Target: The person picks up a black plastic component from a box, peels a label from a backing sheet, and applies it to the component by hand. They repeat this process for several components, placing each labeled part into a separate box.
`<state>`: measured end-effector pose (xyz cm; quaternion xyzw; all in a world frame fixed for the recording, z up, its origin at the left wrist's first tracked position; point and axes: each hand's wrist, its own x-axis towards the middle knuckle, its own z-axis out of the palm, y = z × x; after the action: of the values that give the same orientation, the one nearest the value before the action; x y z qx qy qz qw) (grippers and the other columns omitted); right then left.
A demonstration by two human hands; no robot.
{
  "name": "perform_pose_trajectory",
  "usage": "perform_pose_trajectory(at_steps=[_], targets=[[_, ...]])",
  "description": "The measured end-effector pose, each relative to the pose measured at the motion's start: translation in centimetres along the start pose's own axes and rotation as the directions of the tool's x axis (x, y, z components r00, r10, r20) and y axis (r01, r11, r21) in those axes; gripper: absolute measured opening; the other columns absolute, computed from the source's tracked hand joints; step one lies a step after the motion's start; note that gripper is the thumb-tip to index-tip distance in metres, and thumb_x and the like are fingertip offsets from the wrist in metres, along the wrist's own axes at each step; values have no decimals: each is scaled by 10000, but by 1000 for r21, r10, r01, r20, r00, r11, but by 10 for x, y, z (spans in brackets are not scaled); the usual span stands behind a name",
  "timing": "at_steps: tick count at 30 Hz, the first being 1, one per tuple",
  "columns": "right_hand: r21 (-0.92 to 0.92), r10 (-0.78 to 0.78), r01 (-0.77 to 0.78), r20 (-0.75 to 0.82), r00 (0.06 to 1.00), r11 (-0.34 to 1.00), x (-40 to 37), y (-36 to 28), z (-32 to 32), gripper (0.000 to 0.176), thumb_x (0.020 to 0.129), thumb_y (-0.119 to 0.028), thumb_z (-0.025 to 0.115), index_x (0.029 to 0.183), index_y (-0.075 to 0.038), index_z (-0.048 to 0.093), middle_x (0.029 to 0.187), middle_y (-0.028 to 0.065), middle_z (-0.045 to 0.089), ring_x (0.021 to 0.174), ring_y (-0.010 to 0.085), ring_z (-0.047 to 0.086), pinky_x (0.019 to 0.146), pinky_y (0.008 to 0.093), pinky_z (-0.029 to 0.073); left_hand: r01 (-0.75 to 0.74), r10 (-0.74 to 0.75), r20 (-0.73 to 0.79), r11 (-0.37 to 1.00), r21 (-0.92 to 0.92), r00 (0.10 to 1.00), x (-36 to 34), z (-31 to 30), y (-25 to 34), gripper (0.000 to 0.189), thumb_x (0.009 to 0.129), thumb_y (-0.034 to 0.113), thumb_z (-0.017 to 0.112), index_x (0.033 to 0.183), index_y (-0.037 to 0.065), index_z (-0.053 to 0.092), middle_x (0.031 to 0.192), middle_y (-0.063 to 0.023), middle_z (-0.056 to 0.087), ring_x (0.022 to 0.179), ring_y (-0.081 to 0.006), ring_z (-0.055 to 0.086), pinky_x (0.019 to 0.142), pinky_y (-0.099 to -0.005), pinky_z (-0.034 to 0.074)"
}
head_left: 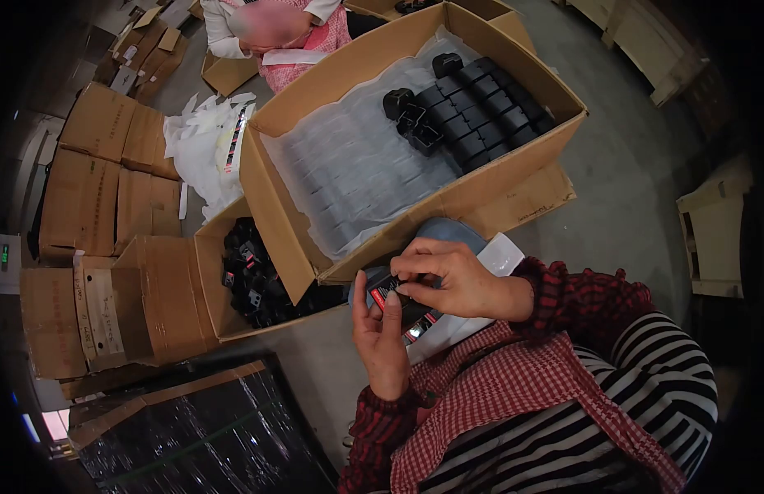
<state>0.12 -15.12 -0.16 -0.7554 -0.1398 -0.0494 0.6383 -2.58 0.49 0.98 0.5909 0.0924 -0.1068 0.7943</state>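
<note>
Just below the front edge of a large open cardboard box (472, 193), my two hands meet around a small black part (382, 290) with a red and white label. My left hand (383, 337) holds the part from below, between thumb and fingers. The fingers of my right hand (448, 278) are pinched at the part's upper right edge. Inside the large box, rows of black parts (481, 111) stand at the right, and translucent white wrapping sheet (349, 156) covers the rest. A strip of labels (420, 328) lies under my right hand.
A smaller box (225, 317) of loose black parts (254, 276) stands at the left. Stacked cartons (89, 177) and white paper scraps (205, 148) lie beyond it. Another person (303, 37) sits behind the large box. A black-wrapped stack (200, 436) is at the lower left.
</note>
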Motion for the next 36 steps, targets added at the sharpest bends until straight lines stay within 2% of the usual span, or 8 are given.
perform_pose_trajectory(at_steps=[11,14,17,19,29,32,34,36], targets=[[-589,4,-18,-25,1000,808,12,-1,-19,356,891,-250,622,1121,17,575,981,161,575,812,312,626,681,376,526,-109,119,-97,988,106,988,2,0,-1,565,953,57,526,1450,20,261,1012,-58,632,879,-94,597,802,-247,496],[-495,9,-34,-53,999,868,15,26,-26,399,920,-314,582,1122,29,564,998,158,583,868,308,616,763,380,499,-81,86,-94,995,53,992,2,-7,1,564,957,51,513,1456,23,251,1020,-57,626,871,-82,586,799,-225,482],[-104,137,-132,40,990,986,18,27,-21,407,929,-330,577,1132,23,561,1021,163,589,932,279,602,801,345,475,-29,28,-40,999,-14,999,2,-5,-1,565,961,64,513,1456,22,244,1014,-52,624,885,-81,586,811,-236,489],[-18,336,-342,244,910,939,21,17,-16,401,936,-336,573,1148,5,573,1067,160,589,955,253,594,802,323,465,-14,12,-31,998,-55,999,3,-3,-2,567,962,73,514,1456,22,240,1009,-50,623,893,-80,585,817,-242,493],[4,71,-73,188,980,997,13,44,11,462,939,-403,544,1169,-5,594,1115,199,590,986,280,602,820,356,487,29,-34,-57,995,-94,998,14,-15,-4,460,959,115,541,1372,24,360,1054,-78,622,935,-109,594,829,-265,499],[135,322,-374,300,898,918,18,49,7,453,966,-398,496,1165,-4,599,1133,161,598,1001,231,597,835,350,487,16,-22,-48,993,-118,999,19,-27,-5,412,953,115,555,1326,23,409,1066,-83,621,938,-119,597,837,-267,496],[459,514,-646,392,763,609,22,53,5,465,1003,-367,426,1229,23,540,1198,85,569,1076,170,563,892,303,459,13,-21,-49,986,-165,999,21,-32,-5,399,949,116,564,1311,22,424,1072,-84,621,939,-124,598,841,-266,494],[445,510,-637,381,771,629,24,48,5,446,998,-341,447,1241,24,530,1199,77,566,1080,163,560,896,295,458,-14,0,-74,980,-199,997,24,-39,-7,413,925,63,588,1305,26,431,1055,-83,623,936,-125,599,838,-262,492]])
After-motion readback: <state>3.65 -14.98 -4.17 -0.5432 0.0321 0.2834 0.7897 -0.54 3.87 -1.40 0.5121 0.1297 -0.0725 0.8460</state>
